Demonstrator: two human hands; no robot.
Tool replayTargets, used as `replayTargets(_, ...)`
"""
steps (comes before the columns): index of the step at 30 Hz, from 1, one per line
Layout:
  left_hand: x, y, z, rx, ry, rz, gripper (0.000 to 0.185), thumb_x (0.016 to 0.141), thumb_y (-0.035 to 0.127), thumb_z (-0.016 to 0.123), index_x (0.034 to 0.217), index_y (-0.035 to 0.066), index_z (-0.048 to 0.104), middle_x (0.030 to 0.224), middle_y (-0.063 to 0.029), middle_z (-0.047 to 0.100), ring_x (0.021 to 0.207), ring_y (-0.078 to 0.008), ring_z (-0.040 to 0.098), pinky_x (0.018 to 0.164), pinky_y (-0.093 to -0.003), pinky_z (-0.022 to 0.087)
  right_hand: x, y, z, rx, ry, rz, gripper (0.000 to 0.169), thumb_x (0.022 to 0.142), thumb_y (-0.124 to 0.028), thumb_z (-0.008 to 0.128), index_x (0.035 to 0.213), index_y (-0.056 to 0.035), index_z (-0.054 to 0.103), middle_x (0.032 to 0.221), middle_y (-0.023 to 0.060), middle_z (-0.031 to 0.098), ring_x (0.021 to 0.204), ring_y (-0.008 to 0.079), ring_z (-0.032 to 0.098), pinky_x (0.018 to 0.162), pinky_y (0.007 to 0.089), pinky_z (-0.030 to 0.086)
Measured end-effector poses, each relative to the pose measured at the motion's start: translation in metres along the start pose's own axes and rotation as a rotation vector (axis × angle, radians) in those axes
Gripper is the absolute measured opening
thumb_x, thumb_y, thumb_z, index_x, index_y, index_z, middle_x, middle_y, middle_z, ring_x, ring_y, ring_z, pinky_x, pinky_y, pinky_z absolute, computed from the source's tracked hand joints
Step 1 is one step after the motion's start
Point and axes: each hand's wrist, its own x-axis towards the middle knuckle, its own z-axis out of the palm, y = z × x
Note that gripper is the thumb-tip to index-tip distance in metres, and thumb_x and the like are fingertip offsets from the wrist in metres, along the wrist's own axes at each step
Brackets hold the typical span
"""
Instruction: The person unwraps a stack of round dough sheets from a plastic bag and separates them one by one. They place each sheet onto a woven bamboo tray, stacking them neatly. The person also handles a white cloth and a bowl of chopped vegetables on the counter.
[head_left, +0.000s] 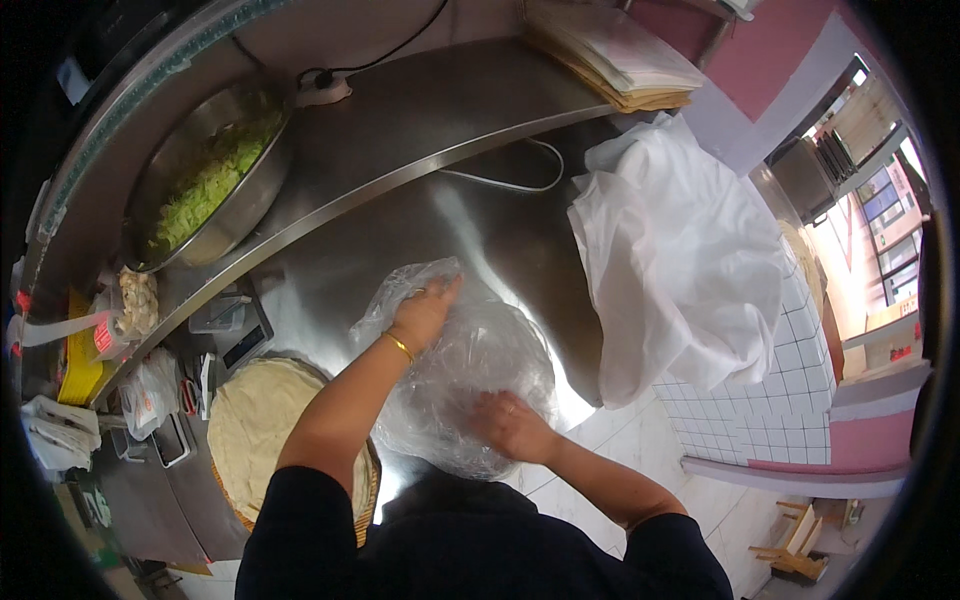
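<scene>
A crumpled clear plastic bag (487, 352) lies spread over the steel worktop (390, 217) in front of me. What it may hold or cover is hard to make out through its folds. My left hand (424, 311), with a gold bracelet at the wrist, rests on the bag's upper left part. Plastic bunches around its fingers. On the lower right part is my right hand (516, 426), blurred, its fingers against the film. Left of my left forearm, a stack of pale round flatbreads or dough sheets (262, 420) sits on a wicker tray (367, 517).
A steel bowl of shredded green vegetable (210, 187) stands on the raised shelf (420, 112), near a power socket (324, 91). Stacked paper bags (622, 67) lie at its right end. White cloth (675, 255) drapes the worktop's right side. A scale (244, 330) stands at left.
</scene>
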Motion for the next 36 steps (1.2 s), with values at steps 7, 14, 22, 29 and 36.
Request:
replayTargets(7, -0.123, 0.01, 0.017, 0.235, 0.099, 0.215, 0.08, 0.075, 0.038, 0.075, 0.144, 0.016, 0.042, 0.146, -0.018, 0.04, 0.141, -0.0371, 0.027, 0.114, -0.0572, 0.02, 0.075, 0.041, -0.05, -0.348, -0.044, 0.535, 0.085, 0.073, -0.044, 0.075, 0.147, -0.0253, 0.038, 0.153, 0.0152, 0.031, 0.146, 0.0369, 0.017, 0.11, 0.0707, 0.006)
replayTargets(14, -0.157, -0.013, 0.034, -0.092, 0.049, 0.088, 0.069, 0.077, 0.043, 0.074, 0.136, 0.015, 0.053, 0.144, -0.0174, 0.042, 0.139, -0.0343, 0.03, 0.114, -0.0519, 0.022, 0.097, 0.083, -0.044, -0.259, -0.387, 0.735, 0.105, 0.07, -0.065, 0.07, 0.155, -0.0246, 0.022, 0.16, 0.0152, 0.018, 0.149, 0.0381, 0.006, 0.111, 0.0683, -0.006)
replayTargets(22, -0.223, 0.002, -0.121, -1.099, 1.044, 0.172, 0.044, 0.091, 0.034, 0.06, 0.13, 0.014, 0.052, 0.132, -0.0122, 0.052, 0.111, -0.0219, 0.053, 0.084, -0.0358, 0.046, 0.075, 0.047, -0.073, -0.195, 0.416, 0.503, 0.025, 0.08, -0.018, 0.069, 0.104, -0.0097, 0.069, 0.098, 0.0099, 0.067, 0.106, 0.0283, 0.057, 0.109, 0.0573, 0.026)
replayTargets(29, -0.36, 0.035, -0.223, -1.259, 1.158, 0.814, 0.049, 0.093, 0.037, 0.058, 0.134, 0.013, 0.048, 0.132, -0.012, 0.051, 0.109, -0.0202, 0.054, 0.081, -0.0353, 0.047, 0.117, 0.001, -0.055, 0.067, 0.429, 0.325, 0.016, 0.081, -0.008, 0.065, 0.096, -0.0097, 0.07, 0.093, 0.0064, 0.068, 0.097, 0.0276, 0.06, 0.105, 0.0522, 0.035)
replayTargets(36, -0.461, 0.055, -0.211, -1.091, 1.17, 0.743, 0.049, 0.092, 0.036, 0.059, 0.134, 0.012, 0.048, 0.129, -0.0122, 0.053, 0.107, -0.0201, 0.055, 0.082, -0.0354, 0.048, 0.172, -0.065, -0.02, 0.121, 0.252, 0.091, 0.018, 0.082, -0.007, 0.066, 0.099, -0.0132, 0.071, 0.097, 0.0042, 0.069, 0.102, 0.025, 0.059, 0.11, 0.0565, 0.026)
